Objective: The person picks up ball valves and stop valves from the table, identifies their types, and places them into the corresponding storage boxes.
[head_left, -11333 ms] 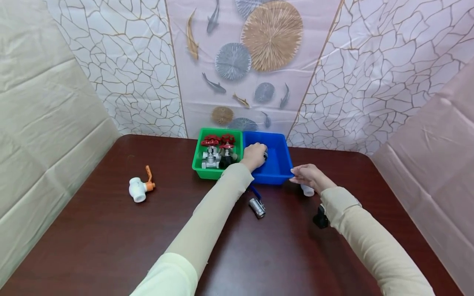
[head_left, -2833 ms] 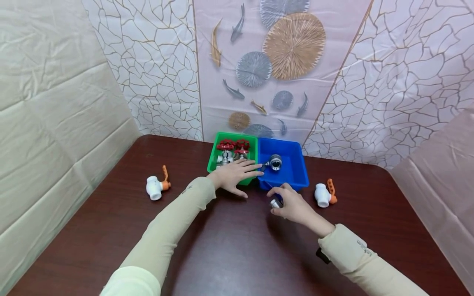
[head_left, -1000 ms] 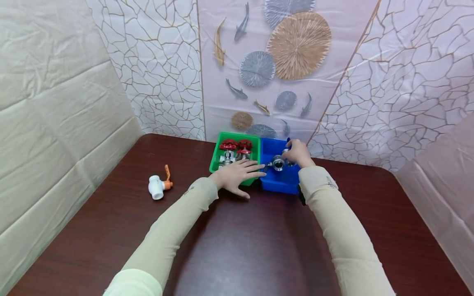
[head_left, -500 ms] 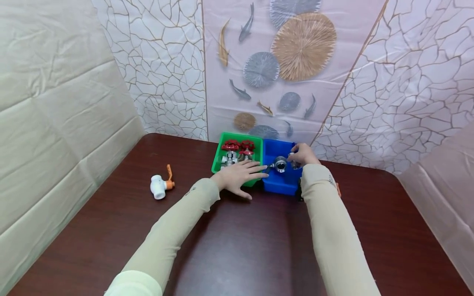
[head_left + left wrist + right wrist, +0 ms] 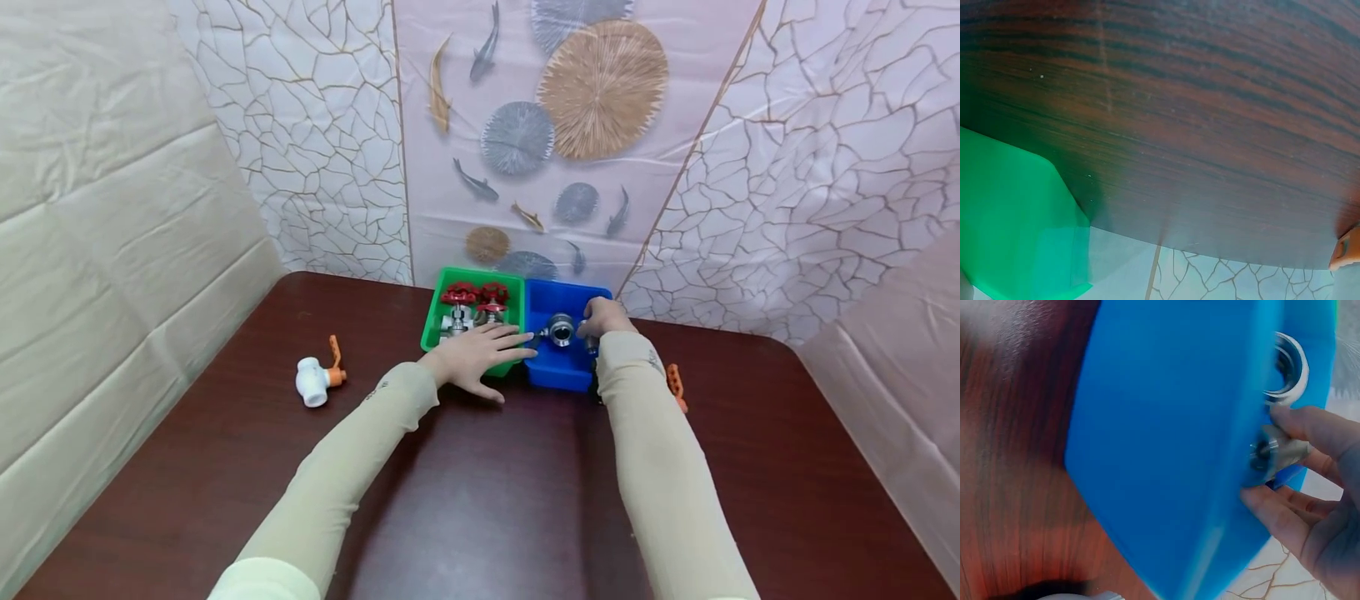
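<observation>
My right hand [image 5: 606,318] is inside the right part of the blue bin [image 5: 558,379], where it pinches a small metal ball valve [image 5: 1282,452] between thumb and fingers. Beside that valve, a larger round metal valve [image 5: 561,331] lies in the same bin; its open ring end shows in the right wrist view. My left hand [image 5: 480,357] is spread, fingers straight, over the front edge of the green bin [image 5: 429,332] and reaching to the blue bin's left rim. Several red-handwheel gate valves [image 5: 460,293] sit in the green bin, partly hidden by that hand.
A white plastic ball valve [image 5: 312,383] with an orange lever lies at left on the dark wooden table [image 5: 465,500]. Another orange lever [image 5: 677,387] shows at right, its valve body hidden by my right sleeve. A patterned cloth wall stands behind the bins.
My right hand has picked the small metal ball valve off the table before the bins and carried it into the blue bin. Earlier my left hand was in the blue bin; now it lies spread.
</observation>
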{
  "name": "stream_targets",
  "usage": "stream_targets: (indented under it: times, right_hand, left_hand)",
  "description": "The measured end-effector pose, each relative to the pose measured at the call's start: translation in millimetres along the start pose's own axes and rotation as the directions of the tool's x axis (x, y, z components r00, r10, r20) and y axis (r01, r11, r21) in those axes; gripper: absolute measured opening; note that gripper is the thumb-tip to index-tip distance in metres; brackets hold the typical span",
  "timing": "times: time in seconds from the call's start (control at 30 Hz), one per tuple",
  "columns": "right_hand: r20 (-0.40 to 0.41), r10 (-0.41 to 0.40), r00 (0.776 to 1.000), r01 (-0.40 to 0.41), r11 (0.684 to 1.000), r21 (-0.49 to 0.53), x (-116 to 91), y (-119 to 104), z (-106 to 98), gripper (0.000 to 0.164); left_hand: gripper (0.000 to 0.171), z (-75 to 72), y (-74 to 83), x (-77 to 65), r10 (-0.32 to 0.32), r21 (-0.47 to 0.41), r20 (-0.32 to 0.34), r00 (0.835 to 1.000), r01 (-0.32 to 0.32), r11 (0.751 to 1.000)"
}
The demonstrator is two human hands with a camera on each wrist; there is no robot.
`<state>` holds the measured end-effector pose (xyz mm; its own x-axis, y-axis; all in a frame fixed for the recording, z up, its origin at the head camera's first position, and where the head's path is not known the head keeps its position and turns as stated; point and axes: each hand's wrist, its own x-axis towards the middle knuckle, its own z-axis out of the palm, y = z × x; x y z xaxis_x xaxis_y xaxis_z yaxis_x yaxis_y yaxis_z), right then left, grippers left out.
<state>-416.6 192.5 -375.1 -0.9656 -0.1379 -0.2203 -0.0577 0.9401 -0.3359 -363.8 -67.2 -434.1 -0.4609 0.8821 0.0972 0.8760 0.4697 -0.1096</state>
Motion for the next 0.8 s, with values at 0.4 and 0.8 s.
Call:
stream_targets:
  times: [0.4,0.8]
  right_hand:
    - [0.038,0.025,0.999,-0.025,1.000,-0.013,3.3,-2.8,8.5,0.017]
    - [-0.011,0.066,0.998,-0.066,0.994,-0.088,6.8,-3.0,21.6,0.013]
  left_hand:
    - [0.089,-2.9,-0.9,-1.0,-0.008,0.012,0.004,1.000,0.007,1.000]
    - [0.089,-0.7,0.0,-0.1,0.004,0.014,-0.008,1.000,-0.004,1.000]
